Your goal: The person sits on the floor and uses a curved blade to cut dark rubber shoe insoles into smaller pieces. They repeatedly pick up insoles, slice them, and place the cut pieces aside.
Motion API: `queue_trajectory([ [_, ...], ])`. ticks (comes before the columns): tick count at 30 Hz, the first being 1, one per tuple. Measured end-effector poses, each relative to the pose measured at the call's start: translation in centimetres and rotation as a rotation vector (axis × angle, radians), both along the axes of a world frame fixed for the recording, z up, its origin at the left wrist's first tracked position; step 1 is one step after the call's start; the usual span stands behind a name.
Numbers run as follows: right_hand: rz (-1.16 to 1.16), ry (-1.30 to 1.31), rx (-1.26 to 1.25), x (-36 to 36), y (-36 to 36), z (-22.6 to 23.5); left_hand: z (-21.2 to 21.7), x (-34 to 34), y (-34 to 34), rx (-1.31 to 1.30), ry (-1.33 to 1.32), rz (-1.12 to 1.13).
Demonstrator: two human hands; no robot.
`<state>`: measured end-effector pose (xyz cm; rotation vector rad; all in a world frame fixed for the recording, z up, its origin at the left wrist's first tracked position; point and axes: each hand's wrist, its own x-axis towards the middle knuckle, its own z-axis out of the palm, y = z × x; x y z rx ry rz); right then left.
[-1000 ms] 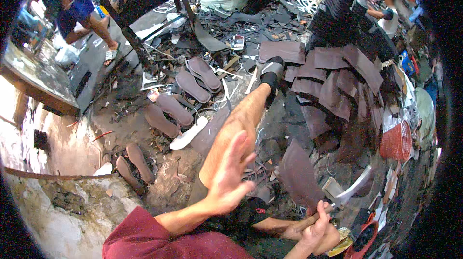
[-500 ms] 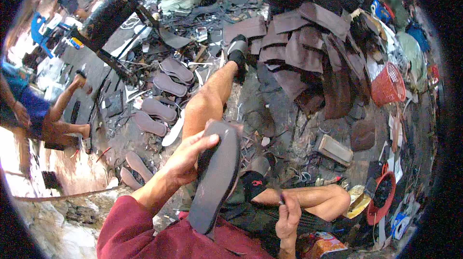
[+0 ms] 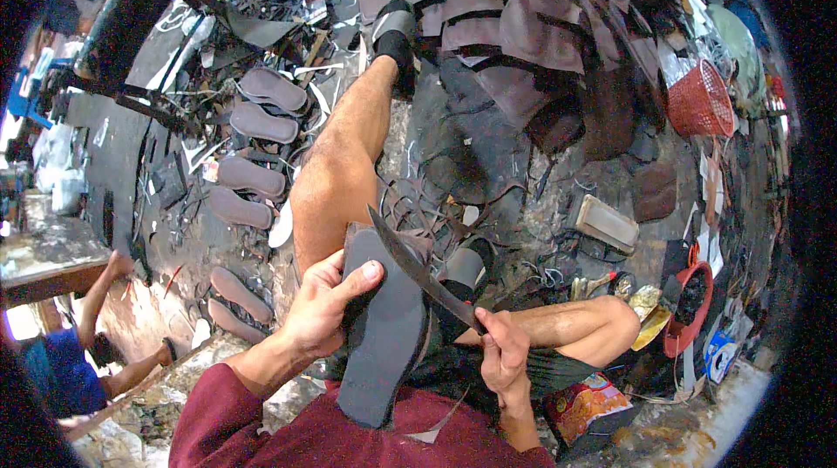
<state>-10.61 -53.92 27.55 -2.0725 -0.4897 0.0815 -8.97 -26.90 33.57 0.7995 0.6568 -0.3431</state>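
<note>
My left hand is closed round the upper left side of a dark grey shoe sole, thumb flat on its face. The sole stands tilted in front of my maroon shirt. In my right hand is a knife with a long, curved dark blade. Its blade slants up and left across the sole's upper right edge; whether it touches the sole I cannot tell. A thin pointed offcut lies against the shirt beside the sole's lower end.
Pairs of soles lie left of my outstretched leg. Layered brown sheets are heaped far ahead. To the right are a red basket, a pale rectangular block and a red round container. Another person sits at lower left.
My right hand has risen slightly, and the knife blade, barely visible before, now lies across the sole's edge. The sole has turned to face me more squarely. The whole view has shifted.
</note>
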Motion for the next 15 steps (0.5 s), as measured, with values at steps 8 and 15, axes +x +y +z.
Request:
queue_trajectory([
  [8,0.354,0.042,-0.117,9.0,1.2,4.2,0.5,-0.1,1.7,0.069,-0.006,-0.124],
  [15,0.642,0.125,-0.123,14.5,5.6,5.7,0.5,0.0,1.7,0.236,0.031,-0.296],
])
